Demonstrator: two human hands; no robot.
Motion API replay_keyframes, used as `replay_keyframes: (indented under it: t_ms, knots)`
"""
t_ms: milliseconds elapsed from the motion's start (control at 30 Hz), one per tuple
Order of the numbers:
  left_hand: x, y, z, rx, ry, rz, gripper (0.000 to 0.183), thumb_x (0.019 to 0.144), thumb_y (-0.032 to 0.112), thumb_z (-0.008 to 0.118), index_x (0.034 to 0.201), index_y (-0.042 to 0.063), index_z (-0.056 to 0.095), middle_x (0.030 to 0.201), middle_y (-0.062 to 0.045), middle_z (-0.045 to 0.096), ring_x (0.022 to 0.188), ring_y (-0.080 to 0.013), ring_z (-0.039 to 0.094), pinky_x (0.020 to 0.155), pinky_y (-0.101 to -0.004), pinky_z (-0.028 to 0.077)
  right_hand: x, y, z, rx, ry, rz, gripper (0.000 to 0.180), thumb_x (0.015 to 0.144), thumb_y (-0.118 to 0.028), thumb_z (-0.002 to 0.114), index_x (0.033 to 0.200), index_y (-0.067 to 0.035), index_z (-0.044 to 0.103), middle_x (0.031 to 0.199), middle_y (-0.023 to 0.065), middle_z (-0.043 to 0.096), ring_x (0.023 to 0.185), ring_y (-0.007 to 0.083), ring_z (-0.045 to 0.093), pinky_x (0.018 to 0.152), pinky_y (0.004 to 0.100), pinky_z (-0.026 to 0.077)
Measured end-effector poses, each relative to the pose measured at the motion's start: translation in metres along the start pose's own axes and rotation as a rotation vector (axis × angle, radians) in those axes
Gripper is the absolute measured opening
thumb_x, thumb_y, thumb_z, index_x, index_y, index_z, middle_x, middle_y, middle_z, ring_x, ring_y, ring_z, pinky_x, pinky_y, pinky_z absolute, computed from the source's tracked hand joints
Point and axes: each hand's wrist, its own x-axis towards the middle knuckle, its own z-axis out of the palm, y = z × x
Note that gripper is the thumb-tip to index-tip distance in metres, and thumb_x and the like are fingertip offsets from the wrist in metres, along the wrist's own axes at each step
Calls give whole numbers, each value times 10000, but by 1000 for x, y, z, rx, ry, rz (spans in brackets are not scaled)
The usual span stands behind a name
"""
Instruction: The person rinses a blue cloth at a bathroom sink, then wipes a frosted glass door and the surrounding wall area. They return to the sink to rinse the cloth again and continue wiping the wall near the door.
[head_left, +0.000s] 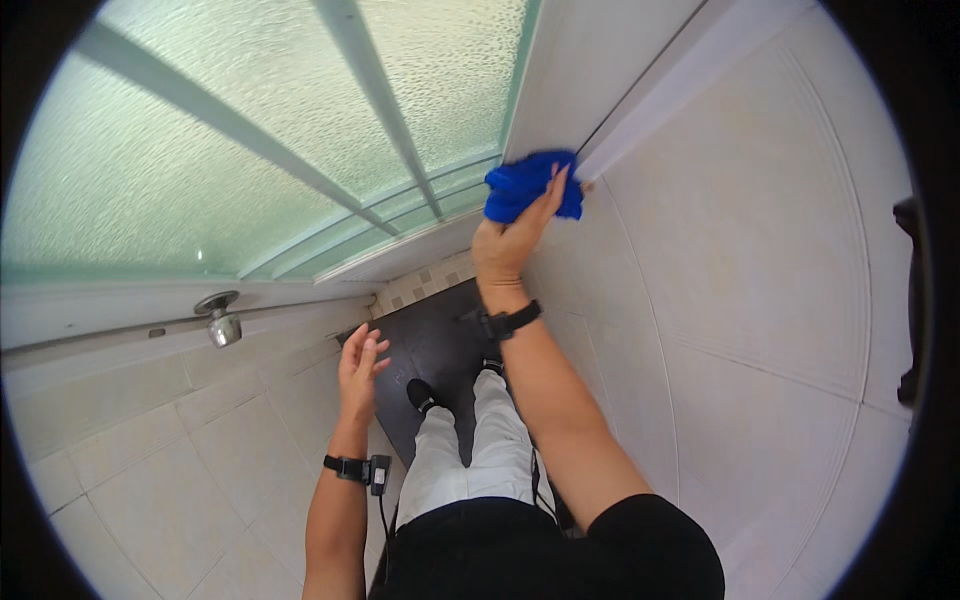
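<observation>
My right hand (521, 225) presses a bunched blue cloth (529, 184) against the white frame (574, 67) of a door, at the edge near the tiled wall. Its fingers lie over the cloth, which hides the surface beneath. Lower and to the left, my left hand (363, 364) hangs in the air with its fingers slightly curled and apart, holding nothing. Beside the cloth, textured glass panes (442, 67) with pale bars fill much of the door. A round metal doorknob (223, 324) sticks out at the left.
Light tiled walls stand close on the right (750, 247) and on the left (157, 457). The dark floor (442, 322) lies below, with my feet on it. A dark object (909, 300) sits at the far right rim. A cable runs from the device on my left wrist.
</observation>
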Motion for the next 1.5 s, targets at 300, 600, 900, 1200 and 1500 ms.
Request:
replay_keyframes:
  t_ms: [300,600,900,1200,1500]
  knots:
    - [-6,-23,-35,19,74,-78,603,1137,408,630,1631,101,466,1563,-137,587,1327,-245,650,1026,-391,569,-46,67,9,526,-99,1046,466,1099,-116,571,1530,46,501,1312,128,660,1198,262,625,1094,368,476]
    - [2,-28,-64,62,118,1,584,1142,365,631,1620,66,481,1524,-130,612,1304,-224,664,1027,-378,570,-16,38,29,248,-20,252,459,1071,-156,609,1437,90,482,1334,210,581,1162,306,577,1091,437,460]
    - [-15,-52,-94,116,218,18,578,1160,345,597,1638,53,450,1572,-160,582,1383,-267,616,1118,-421,526,-289,-32,137,677,-291,1604,275,1021,-189,540,1229,-46,650,1116,77,650,991,210,620,881,399,510]
    - [-3,-48,-103,242,176,230,628,1158,287,586,1691,36,367,1722,-195,426,1603,-311,404,1301,-461,346,-94,55,98,957,-198,881,183,987,-2,511,1092,-134,581,936,-32,558,778,110,506,707,290,459]
    - [-4,-23,-103,496,250,412,721,1113,51,556,1747,63,214,1792,-210,271,1639,-347,326,1316,-511,308,-261,-63,139,425,-534,1085,761,953,-6,506,1654,122,239,1594,365,460,1519,474,447,1306,480,293]
